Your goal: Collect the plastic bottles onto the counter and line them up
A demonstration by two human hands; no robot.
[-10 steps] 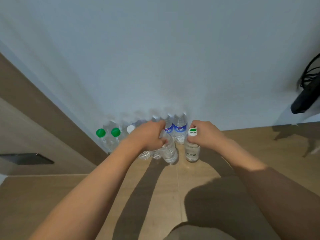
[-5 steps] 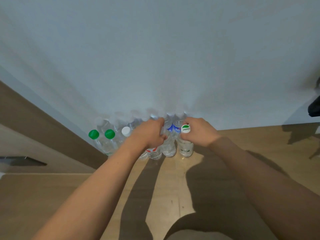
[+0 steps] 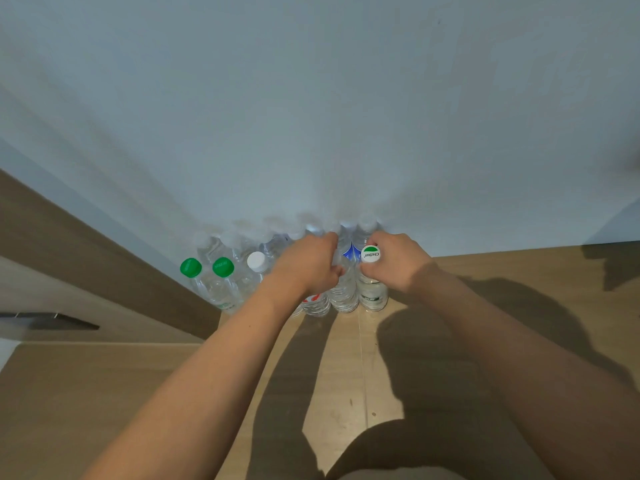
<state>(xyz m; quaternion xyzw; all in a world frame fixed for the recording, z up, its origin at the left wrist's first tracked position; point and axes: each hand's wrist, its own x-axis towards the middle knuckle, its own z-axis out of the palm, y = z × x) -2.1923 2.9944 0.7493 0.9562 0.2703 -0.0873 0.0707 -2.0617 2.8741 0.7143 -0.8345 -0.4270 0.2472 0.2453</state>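
wooden counter [image 3: 346, 375] meets a pale wall [image 3: 311, 98]. bottles [image 3: 221, 289] stand in rows against it. left hand [image 3: 304, 268] closed around one clear bottle [image 3: 344, 292]; right hand [image 3: 398, 265] closed on the green-and-white-capped bottle [image 3: 372, 292].

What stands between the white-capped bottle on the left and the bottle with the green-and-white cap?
In the head view, the left hand, closed over a clear ribbed bottle.
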